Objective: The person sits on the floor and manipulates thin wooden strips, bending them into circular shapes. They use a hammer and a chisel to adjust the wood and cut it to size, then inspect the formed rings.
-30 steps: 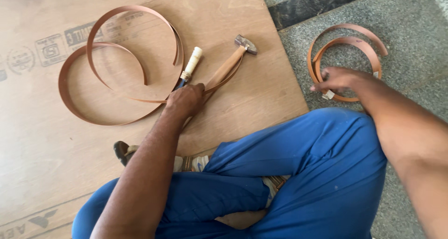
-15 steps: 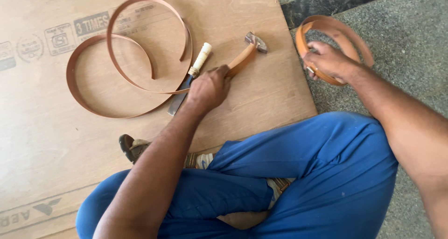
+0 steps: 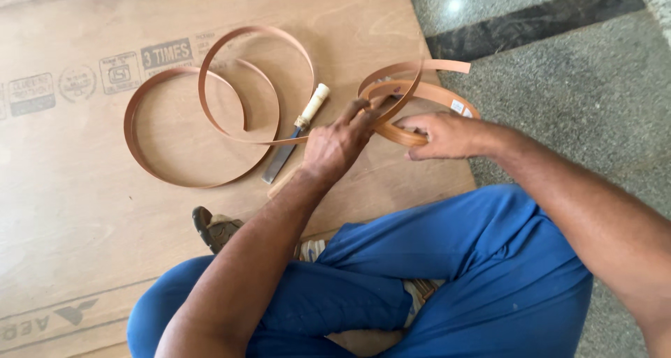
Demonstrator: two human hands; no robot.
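now my right hand [image 3: 447, 136] is closed around a small coil of thin brown edge-banding strip [image 3: 419, 96], holding it by its lower loop just above the right edge of the large brown plywood sheet [image 3: 84, 211]. my left hand [image 3: 339, 143] is beside it, the fingers stretched and touching the left side of the same coil, not closed on it. one free end of the coil points to the right over the grey speckled floor [image 3: 559, 71]. left of my left hand a chisel with a cream handle and dark metal blade [image 3: 297, 131] lies on the plywood, crossing a long loose brown strip curled in two big loops [image 3: 210, 106]. i sit cross-legged in blue trousers [image 3: 454, 274].
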